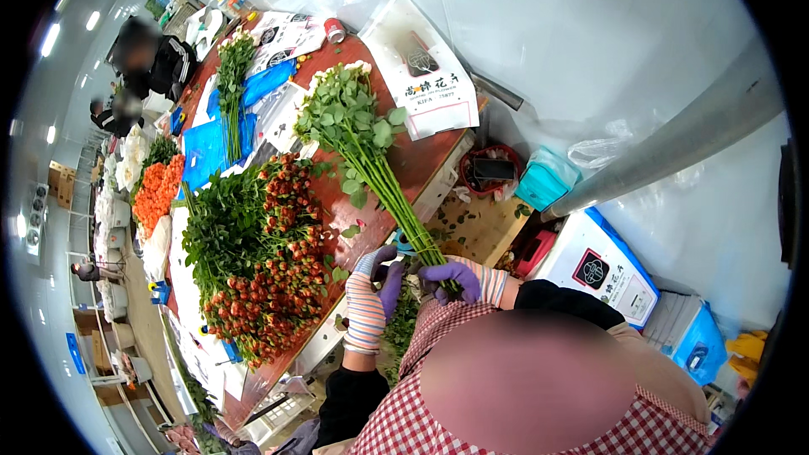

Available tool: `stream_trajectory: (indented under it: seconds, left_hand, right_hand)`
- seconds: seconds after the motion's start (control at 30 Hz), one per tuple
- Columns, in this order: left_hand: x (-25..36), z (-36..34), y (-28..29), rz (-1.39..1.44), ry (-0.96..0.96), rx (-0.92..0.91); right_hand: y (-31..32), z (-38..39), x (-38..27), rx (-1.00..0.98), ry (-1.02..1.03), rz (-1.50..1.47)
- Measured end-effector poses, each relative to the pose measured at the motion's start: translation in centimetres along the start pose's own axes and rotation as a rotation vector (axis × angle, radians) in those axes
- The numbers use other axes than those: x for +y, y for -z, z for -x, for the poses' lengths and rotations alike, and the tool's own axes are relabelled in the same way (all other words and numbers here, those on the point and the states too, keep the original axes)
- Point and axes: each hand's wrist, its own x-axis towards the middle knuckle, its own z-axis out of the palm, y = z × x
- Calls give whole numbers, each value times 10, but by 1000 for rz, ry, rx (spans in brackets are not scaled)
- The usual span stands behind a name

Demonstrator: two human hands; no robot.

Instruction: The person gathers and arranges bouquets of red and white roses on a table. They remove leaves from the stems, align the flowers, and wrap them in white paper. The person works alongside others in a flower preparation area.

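Gripped tight in R hand (452,279): stem ends of rose bunch (354,122), lying across red table (421,160). L hand (371,286) fingers curl beside stems; grip unclear. Red spray roses (278,261) heaped nearby.

Both gloved hands meet at the surface's (421,160) near edge: the right hand (455,280) grips the green stems of a white-flowered bunch (358,131), the left hand (371,291) just beside them. Red rose bunches (270,261) lie piled to the left.
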Motion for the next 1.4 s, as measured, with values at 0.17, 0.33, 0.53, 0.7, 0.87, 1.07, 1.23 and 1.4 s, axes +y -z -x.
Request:
stream_trajectory:
  seconds: [0.17,0.33,0.53,0.7,0.87,1.07,1.23,1.4]
  left_hand:
    - [-1,-7,-5,-232,-123,-34]
    - [-5,-8,-14,-447,-163,-155]
    - [-2,-6,-24,-506,-103,-99]
    - [-49,-3,-30,90,427,-138]
    - [-42,5,-43,403,562,-98]
    - [-30,11,-22,943,452,-189]
    - [-53,12,-22,662,460,-205]
    - [-22,23,-5,128,248,-34]
  right_hand:
    - [-34,-4,-15,357,85,499]
    - [-56,-1,-31,619,-168,994]
    - [27,-42,57,818,699,1899]
    - [-35,2,-3,735,225,1920]
    - [-24,23,-17,228,230,1632]
    - [7,12,-61,155,120,401]
    - [-25,-40,-50,-106,25,-59]
    - [-34,-38,-36,76,-19,-10]
